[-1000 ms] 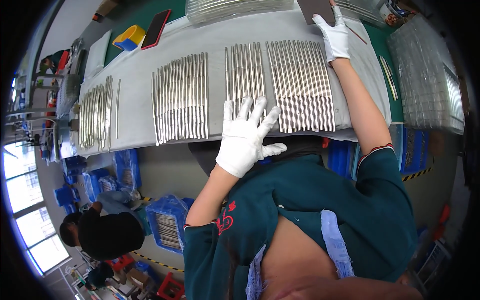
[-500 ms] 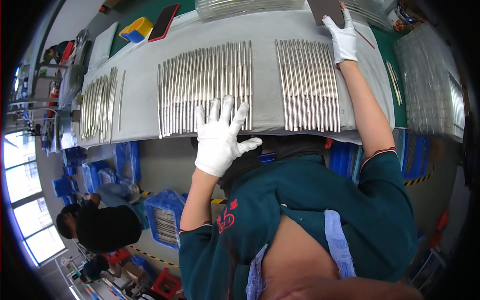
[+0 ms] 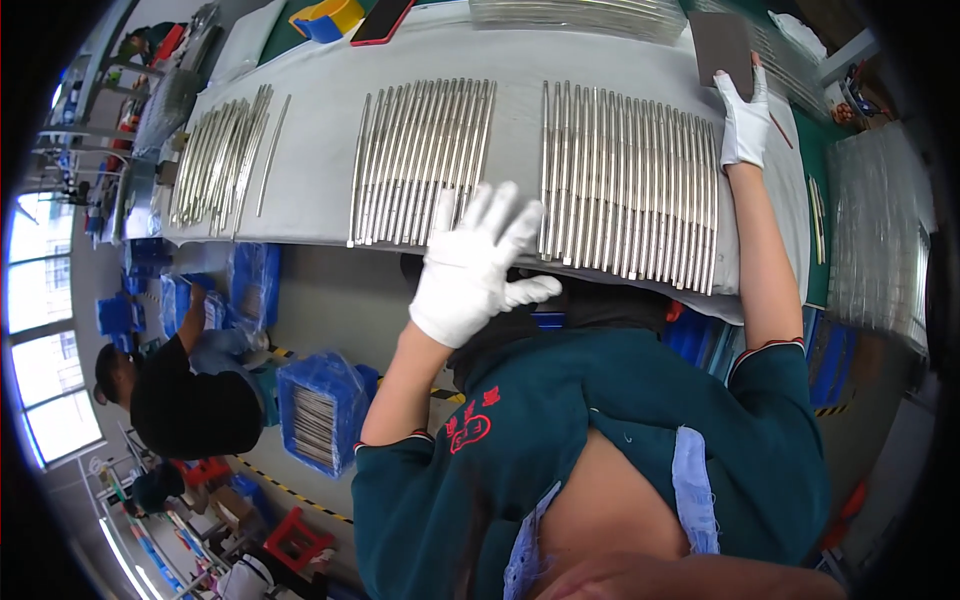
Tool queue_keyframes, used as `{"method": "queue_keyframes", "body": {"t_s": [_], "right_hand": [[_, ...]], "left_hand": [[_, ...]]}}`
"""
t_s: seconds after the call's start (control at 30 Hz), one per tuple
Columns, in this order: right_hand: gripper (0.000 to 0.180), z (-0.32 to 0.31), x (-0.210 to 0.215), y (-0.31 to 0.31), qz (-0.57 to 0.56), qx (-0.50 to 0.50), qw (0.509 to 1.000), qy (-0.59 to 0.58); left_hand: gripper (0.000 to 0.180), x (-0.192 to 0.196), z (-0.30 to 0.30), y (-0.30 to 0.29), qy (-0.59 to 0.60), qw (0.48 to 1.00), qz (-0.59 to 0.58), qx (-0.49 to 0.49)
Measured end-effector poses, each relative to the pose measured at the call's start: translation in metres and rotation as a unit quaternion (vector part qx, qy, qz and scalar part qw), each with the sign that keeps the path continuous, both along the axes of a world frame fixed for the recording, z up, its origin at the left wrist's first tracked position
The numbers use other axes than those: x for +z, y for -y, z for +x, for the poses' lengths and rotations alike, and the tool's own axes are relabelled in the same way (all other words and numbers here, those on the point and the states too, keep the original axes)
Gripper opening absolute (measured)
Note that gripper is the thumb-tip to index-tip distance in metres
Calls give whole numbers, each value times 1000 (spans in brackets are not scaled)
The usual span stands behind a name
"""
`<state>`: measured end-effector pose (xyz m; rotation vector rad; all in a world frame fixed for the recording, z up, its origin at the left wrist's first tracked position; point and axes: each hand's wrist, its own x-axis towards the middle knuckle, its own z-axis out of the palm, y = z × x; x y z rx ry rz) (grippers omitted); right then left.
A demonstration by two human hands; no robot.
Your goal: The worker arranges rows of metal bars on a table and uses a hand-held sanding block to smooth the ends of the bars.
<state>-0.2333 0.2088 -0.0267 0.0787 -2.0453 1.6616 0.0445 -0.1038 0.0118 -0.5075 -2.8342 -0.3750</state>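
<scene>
Rods [image 3: 630,185] right of wide-spread left hand [image 3: 468,275] now gain numbers, leftward bunch [image 3: 420,155] shrinks; right hand [image 3: 745,125] touches block [image 3: 720,45], grip unclear.

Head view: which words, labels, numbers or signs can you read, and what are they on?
None clear enough to quote.
Shirt: red stitched marks on the chest, too small and blurred.
Metal rods: no readable marks.
Phone: no readable text.
</scene>
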Motion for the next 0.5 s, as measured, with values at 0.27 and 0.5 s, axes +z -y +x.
{"method": "queue_keyframes", "body": {"t_s": [0.27,0.5], "right_hand": [[70,-1,-2,-1,-32,21,999,9],[72,-2,-2,-2,-67,46,997,6]], "left_hand": [[100,-12,8,46,13,985,-88,146],[98,-14,4,23,16,995,-47,89]]}}
